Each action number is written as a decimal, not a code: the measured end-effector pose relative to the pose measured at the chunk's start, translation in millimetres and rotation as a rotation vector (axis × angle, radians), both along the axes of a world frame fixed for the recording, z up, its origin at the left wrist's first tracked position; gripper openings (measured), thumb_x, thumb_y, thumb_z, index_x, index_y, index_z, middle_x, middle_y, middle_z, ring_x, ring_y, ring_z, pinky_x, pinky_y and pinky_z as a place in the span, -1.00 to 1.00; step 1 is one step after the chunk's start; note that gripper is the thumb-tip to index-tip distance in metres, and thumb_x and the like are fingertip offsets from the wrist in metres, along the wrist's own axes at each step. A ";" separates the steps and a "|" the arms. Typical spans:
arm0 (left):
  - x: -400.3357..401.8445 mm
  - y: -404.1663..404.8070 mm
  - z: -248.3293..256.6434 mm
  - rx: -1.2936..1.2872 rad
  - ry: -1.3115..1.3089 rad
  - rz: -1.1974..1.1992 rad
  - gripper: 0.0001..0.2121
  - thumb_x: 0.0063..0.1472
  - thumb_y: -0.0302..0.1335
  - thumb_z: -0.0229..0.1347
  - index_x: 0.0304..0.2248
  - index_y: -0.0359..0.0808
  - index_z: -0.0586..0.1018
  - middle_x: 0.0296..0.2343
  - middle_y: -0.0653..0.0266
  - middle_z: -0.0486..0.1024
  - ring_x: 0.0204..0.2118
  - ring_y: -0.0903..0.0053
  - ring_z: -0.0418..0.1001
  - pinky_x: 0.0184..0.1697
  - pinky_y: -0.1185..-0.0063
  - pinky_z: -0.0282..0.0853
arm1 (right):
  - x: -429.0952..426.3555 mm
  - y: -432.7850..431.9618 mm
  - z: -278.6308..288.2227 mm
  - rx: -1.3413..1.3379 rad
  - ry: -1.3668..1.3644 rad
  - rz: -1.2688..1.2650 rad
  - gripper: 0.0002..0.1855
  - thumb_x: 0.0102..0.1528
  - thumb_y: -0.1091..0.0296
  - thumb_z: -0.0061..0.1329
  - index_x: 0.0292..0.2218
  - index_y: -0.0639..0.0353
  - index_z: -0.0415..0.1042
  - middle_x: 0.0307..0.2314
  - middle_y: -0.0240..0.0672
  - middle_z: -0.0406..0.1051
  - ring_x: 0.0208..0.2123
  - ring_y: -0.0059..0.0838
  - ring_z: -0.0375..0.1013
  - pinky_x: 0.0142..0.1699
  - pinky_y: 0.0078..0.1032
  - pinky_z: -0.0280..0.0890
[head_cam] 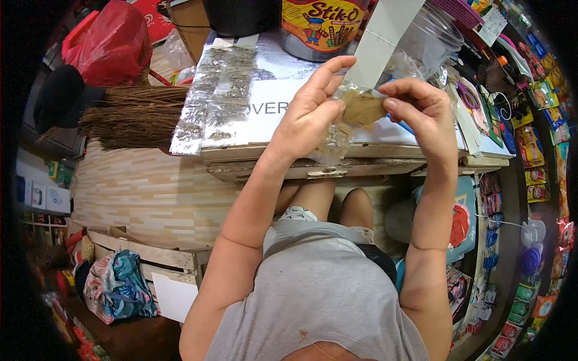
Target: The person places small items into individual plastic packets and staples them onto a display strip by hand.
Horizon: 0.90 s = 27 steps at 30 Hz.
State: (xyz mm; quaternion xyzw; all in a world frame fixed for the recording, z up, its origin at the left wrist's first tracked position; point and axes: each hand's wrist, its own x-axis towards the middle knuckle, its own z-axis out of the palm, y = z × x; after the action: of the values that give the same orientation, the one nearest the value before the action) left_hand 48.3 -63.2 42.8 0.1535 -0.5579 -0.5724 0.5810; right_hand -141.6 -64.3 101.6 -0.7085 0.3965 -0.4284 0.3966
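Observation:
In front of me, both hands are raised over the near edge of the table. A small clear plastic sachet of brown, dry-looking contents is pinched between my left hand at its left edge and my right hand at its upper right edge. Directly behind the sachet, a long white card strip runs up and away; a line of small marks crosses it. Below my left fingers hangs another clear sachet. Whether the strip and sachets are joined is hidden by my fingers.
Strips of small filled sachets lie at the table's left. A labelled Stik-O jar, a black bucket and a clear plastic tub stand behind. Purple-handled scissors lie right. A stick broom is at left.

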 end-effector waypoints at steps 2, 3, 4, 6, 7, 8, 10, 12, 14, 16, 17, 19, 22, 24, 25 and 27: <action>0.7 0.4 1.5 0.026 0.007 0.012 -0.48 0.04 -0.70 -0.23 0.07 -0.44 0.09 -0.12 0.14 0.32 -0.20 0.63 0.31 -0.15 0.71 0.21 | 7.6 -3.3 -4.2 -0.019 -0.014 -0.016 -0.83 -0.06 0.56 0.00 -0.34 0.34 0.42 -0.58 -0.44 0.39 -0.56 -0.74 0.31 -0.47 -0.76 0.19; 1.8 0.5 2.1 0.039 0.010 0.019 -0.48 0.04 -0.70 -0.23 0.07 -0.44 0.10 -0.13 0.14 0.32 -0.22 0.64 0.31 -0.19 0.72 0.21 | 11.1 -4.9 -5.5 -0.028 -0.022 -0.022 -0.83 -0.06 0.56 0.00 -0.34 0.33 0.41 -0.59 -0.44 0.38 -0.56 -0.73 0.31 -0.47 -0.76 0.19; 3.5 0.3 2.8 0.047 0.023 0.014 -0.48 0.05 -0.69 -0.22 0.07 -0.44 0.10 -0.14 0.14 0.33 -0.21 0.64 0.31 -0.18 0.72 0.23 | 14.3 -5.1 -4.6 -0.016 -0.037 -0.022 -0.81 -0.08 0.57 0.01 -0.34 0.33 0.38 -0.61 -0.46 0.35 -0.55 -0.74 0.30 -0.46 -0.76 0.19; 6.5 -0.3 3.8 0.063 0.052 0.002 -0.49 0.07 -0.68 -0.20 0.07 -0.42 0.11 -0.16 0.13 0.35 -0.19 0.64 0.32 -0.18 0.70 0.25 | 18.8 -7.7 -7.0 -0.052 -0.032 -0.036 -0.82 -0.09 0.58 0.01 -0.36 0.32 0.36 -0.60 -0.47 0.33 -0.55 -0.74 0.29 -0.46 -0.76 0.18; 5.7 0.6 4.4 0.068 0.069 -0.006 -0.49 0.08 -0.68 -0.18 0.07 -0.42 0.10 -0.17 0.13 0.35 -0.18 0.63 0.32 -0.17 0.69 0.26 | 20.4 -9.0 -7.8 -0.070 -0.029 -0.045 -0.82 -0.09 0.59 0.01 -0.37 0.32 0.35 -0.60 -0.47 0.32 -0.55 -0.75 0.28 -0.46 -0.76 0.18; 3.6 2.2 5.1 0.073 0.087 -0.013 -0.49 0.08 -0.69 -0.16 0.07 -0.41 0.10 -0.18 0.13 0.36 -0.18 0.61 0.33 -0.16 0.67 0.26 | 21.9 -9.8 -8.1 -0.072 -0.043 -0.051 -0.82 -0.09 0.59 0.01 -0.37 0.32 0.35 -0.60 -0.47 0.31 -0.55 -0.75 0.28 -0.45 -0.76 0.18; 0.2 3.2 4.3 0.039 0.074 0.005 -0.48 0.08 -0.70 -0.12 0.08 -0.41 0.09 -0.17 0.10 0.37 -0.16 0.56 0.35 -0.13 0.64 0.28 | 22.9 -11.0 -7.2 -0.079 -0.064 -0.067 -0.82 -0.10 0.60 0.01 -0.38 0.31 0.33 -0.61 -0.47 0.30 -0.54 -0.75 0.27 -0.45 -0.76 0.17; -1.8 2.9 1.3 -0.037 0.008 0.061 -0.46 0.09 -0.71 -0.07 0.08 -0.41 0.08 -0.15 0.04 0.38 -0.13 0.49 0.38 -0.08 0.60 0.29 | 22.2 -12.7 -7.1 -0.095 -0.048 -0.068 -0.82 -0.10 0.59 0.02 -0.38 0.31 0.33 -0.61 -0.47 0.30 -0.54 -0.74 0.27 -0.45 -0.75 0.18; -1.6 3.1 2.7 -0.020 0.010 0.060 -0.43 0.07 -0.74 -0.05 0.09 -0.39 0.05 -0.16 0.05 0.38 -0.14 0.50 0.38 -0.09 0.61 0.30 | 21.6 -14.2 -7.0 -0.104 -0.038 -0.066 -0.81 -0.10 0.59 0.02 -0.38 0.32 0.33 -0.61 -0.47 0.30 -0.54 -0.74 0.27 -0.44 -0.75 0.18; -1.0 2.7 2.3 -0.019 0.000 0.060 -0.41 0.07 -0.75 -0.03 0.09 -0.38 0.03 -0.17 0.05 0.39 -0.14 0.51 0.38 -0.09 0.62 0.30 | 22.6 -15.6 -7.1 -0.105 -0.037 -0.057 -0.81 -0.10 0.59 0.02 -0.38 0.32 0.32 -0.61 -0.47 0.30 -0.54 -0.74 0.27 -0.44 -0.75 0.18; -1.1 1.9 0.8 -0.026 -0.010 0.059 -0.40 0.07 -0.75 -0.04 0.09 -0.38 0.03 -0.17 0.05 0.39 -0.14 0.51 0.38 -0.09 0.62 0.30 | 23.2 -15.8 -7.4 -0.114 -0.049 -0.060 -0.81 -0.10 0.59 0.02 -0.38 0.32 0.32 -0.61 -0.47 0.30 -0.54 -0.74 0.27 -0.44 -0.75 0.18; -1.0 0.9 -0.7 -0.035 -0.019 0.062 -0.40 0.07 -0.74 -0.04 0.10 -0.37 0.02 -0.17 0.05 0.39 -0.14 0.51 0.38 -0.09 0.62 0.29 | 25.4 -16.7 -8.4 -0.133 -0.075 -0.062 -0.81 -0.11 0.58 0.02 -0.38 0.32 0.32 -0.61 -0.48 0.29 -0.54 -0.74 0.26 -0.44 -0.75 0.17; -1.4 0.2 -1.9 -0.046 -0.019 0.074 -0.40 0.07 -0.74 -0.04 0.10 -0.36 0.01 -0.18 0.04 0.39 -0.14 0.51 0.38 -0.09 0.62 0.29 | 22.9 -20.4 -12.1 -0.160 -0.049 -0.056 -0.84 -0.09 0.57 0.02 -0.39 0.33 0.35 -0.58 -0.45 0.34 -0.52 -0.72 0.31 -0.42 -0.74 0.22; -1.1 -0.3 -2.8 -0.065 -0.030 0.086 -0.40 0.07 -0.74 -0.04 0.10 -0.36 0.01 -0.18 0.05 0.40 -0.14 0.52 0.37 -0.10 0.62 0.29 | 21.0 -21.0 -12.0 -0.105 -0.059 -0.016 -0.85 -0.08 0.55 0.02 -0.39 0.35 0.39 -0.56 -0.41 0.39 -0.50 -0.71 0.35 -0.40 -0.73 0.25; -1.0 0.1 -2.3 -0.059 -0.030 0.082 -0.40 0.07 -0.74 -0.04 0.10 -0.36 0.01 -0.19 0.05 0.40 -0.14 0.52 0.37 -0.10 0.62 0.29 | 20.1 -21.0 -12.1 -0.077 -0.064 0.003 -0.85 -0.08 0.55 0.02 -0.39 0.36 0.40 -0.54 -0.39 0.41 -0.49 -0.70 0.37 -0.39 -0.73 0.27; -0.6 1.8 0.5 -0.046 -0.028 0.074 -0.39 0.06 -0.75 -0.05 0.10 -0.36 0.01 -0.20 0.05 0.40 -0.15 0.52 0.38 -0.10 0.62 0.29 | 18.8 -20.1 -10.7 -0.030 -0.051 -0.008 -0.85 -0.07 0.53 0.03 -0.39 0.37 0.43 -0.53 -0.36 0.43 -0.48 -0.68 0.39 -0.37 -0.72 0.29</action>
State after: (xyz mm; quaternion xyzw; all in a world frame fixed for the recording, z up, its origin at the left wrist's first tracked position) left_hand 47.7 -61.4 43.3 0.1687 -0.5730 -0.5351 0.5974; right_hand -122.8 -84.4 90.9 -0.7015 0.3826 -0.4538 0.3943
